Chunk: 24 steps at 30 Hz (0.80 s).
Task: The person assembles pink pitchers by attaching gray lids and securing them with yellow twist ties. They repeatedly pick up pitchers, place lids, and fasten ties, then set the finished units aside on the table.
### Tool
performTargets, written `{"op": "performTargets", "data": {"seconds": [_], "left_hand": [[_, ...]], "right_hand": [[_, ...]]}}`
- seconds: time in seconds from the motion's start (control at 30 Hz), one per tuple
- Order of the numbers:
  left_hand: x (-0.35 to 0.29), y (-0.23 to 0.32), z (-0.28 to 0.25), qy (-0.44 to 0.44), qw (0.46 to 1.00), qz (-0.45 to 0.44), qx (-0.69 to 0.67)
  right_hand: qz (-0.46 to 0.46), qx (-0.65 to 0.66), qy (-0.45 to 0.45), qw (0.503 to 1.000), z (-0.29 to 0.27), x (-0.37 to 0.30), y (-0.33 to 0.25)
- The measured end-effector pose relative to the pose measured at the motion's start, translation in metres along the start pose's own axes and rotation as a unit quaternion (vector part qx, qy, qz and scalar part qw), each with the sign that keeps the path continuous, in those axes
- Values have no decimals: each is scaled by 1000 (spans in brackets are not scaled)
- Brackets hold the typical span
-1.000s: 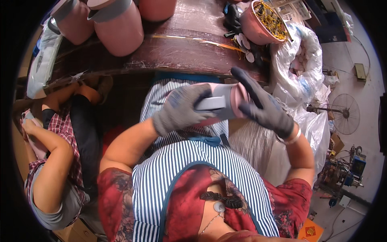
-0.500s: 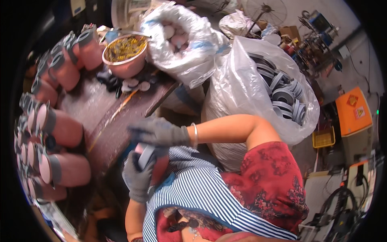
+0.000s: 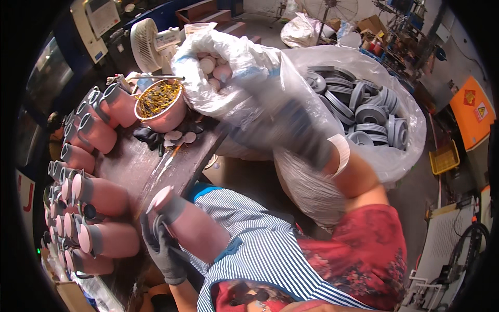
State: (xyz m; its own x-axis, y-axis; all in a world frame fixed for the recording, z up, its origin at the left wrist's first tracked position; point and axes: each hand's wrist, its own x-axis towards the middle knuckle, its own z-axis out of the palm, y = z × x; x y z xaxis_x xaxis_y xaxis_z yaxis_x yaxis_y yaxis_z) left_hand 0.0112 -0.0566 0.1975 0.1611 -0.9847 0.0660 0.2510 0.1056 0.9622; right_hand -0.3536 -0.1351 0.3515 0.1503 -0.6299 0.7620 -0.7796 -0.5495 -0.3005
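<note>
Item: one pink pitcher (image 3: 200, 229), grey-collared and pink-lidded, at seven o'clock in the head view, tilted, lid toward ten, base against your striped apron (image 3: 265, 236).
Left hand (image 3: 169, 255), grey-gloved: between seven and eight o'clock; you had it closed on the pitcher, gripping at its handle side.
Right hand (image 3: 293, 130), gloved, much blurred: at two o'clock, well apart from the pitcher; whether it was open, closed or holding anything you could not tell. Half a second earlier you had had it at the pitcher's top, near your left; it had since swung away, and the pink lid had come into plain sight.
Surroundings: dark table (image 3: 125, 164), nine o'clock; standing pitchers (image 3: 106, 247), eight to ten; pink bowl (image 3: 169, 124) of yellow ties, ten; white bag (image 3: 254, 65) of pale discs, twelve; clear bag (image 3: 410, 156) of grey ring-shaped parts (image 3: 371, 114), between two and three, its mouth more fully in view than before.
</note>
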Motion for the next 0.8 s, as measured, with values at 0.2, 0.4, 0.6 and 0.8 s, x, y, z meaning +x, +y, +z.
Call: {"op": "performTargets", "data": {"seconds": [0.2,0.4,0.6,0.8], "left_hand": [[19,-35,-40,-158,959,82,219],[32,-14,-58,-38,624,298,721],[55,6,-73,-178,806,200,527],[-3,-31,-108,96,957,54,268]], "right_hand": [[392,-368,-296,790,-160,-130,338],[400,-473,-114,776,-117,-174,351],[134,23,127,983,-58,-61,86],[46,53,-371,926,167,-161,27]]}}
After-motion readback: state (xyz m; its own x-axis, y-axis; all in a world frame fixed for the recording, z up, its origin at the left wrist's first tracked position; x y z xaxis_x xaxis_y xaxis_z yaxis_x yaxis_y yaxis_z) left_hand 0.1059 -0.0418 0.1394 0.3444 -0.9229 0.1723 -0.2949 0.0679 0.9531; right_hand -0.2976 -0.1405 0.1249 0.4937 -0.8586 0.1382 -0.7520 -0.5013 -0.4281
